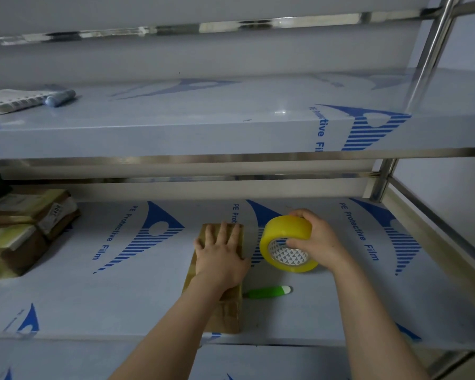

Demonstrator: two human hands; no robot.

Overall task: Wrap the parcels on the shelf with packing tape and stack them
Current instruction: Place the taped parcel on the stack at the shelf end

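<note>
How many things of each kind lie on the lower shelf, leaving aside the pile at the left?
Brown parcel, under the left hand: 1
Yellow tape roll, in the right hand: 1
Green cutter: 1
Total: 3

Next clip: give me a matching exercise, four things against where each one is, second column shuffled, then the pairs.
Things:
1. tape roll
2. parcel
3. green cutter
4. blue marker

Places:
A. at the far left of the upper shelf
B. under the flat left hand
C. gripped by the right hand
D. lying loose just right of the parcel

Pairs: 1-C, 2-B, 3-D, 4-A
</note>
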